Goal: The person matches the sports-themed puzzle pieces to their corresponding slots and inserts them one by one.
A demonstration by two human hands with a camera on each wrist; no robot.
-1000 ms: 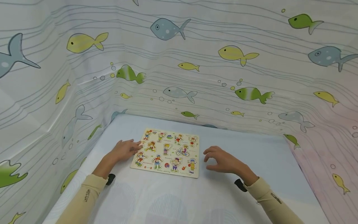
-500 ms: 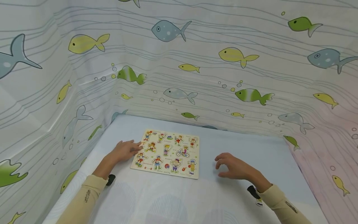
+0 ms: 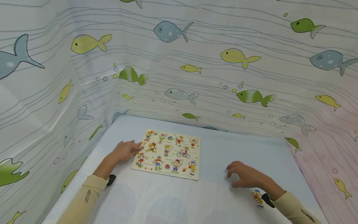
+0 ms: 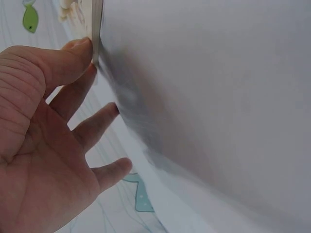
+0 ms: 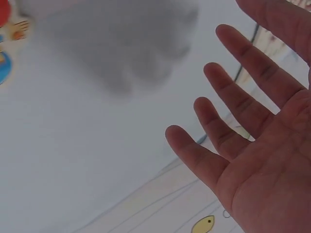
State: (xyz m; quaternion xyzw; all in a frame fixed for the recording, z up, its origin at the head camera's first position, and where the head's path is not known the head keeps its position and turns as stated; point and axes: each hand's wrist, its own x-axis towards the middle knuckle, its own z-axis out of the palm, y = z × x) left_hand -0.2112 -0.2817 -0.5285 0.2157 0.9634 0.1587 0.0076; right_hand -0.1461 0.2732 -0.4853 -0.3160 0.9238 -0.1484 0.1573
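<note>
- While the left hand (image 3: 126, 150) pins the puzzle board (image 3: 167, 153) edge with straight fingers, right hand (image 3: 246, 177) hovers wide, empty
- Loose figure piece (image 3: 258, 197) sits just behind that wrist; better keep steadying the board

Right hand (image 3: 246, 177): moved from just beside the right edge of the pale wooden picture puzzle board (image 3: 167, 154) back and rightward across the light blue bench (image 3: 251, 149), toward the person; now well apart from the board, fingers loosely spread, holding nothing.

Small loose cut-out figure puzzle piece, red and blue (image 3: 258, 198): newly in view on the bench, just beside the right wrist; previously hidden, partly showing half a second ago.
</note>
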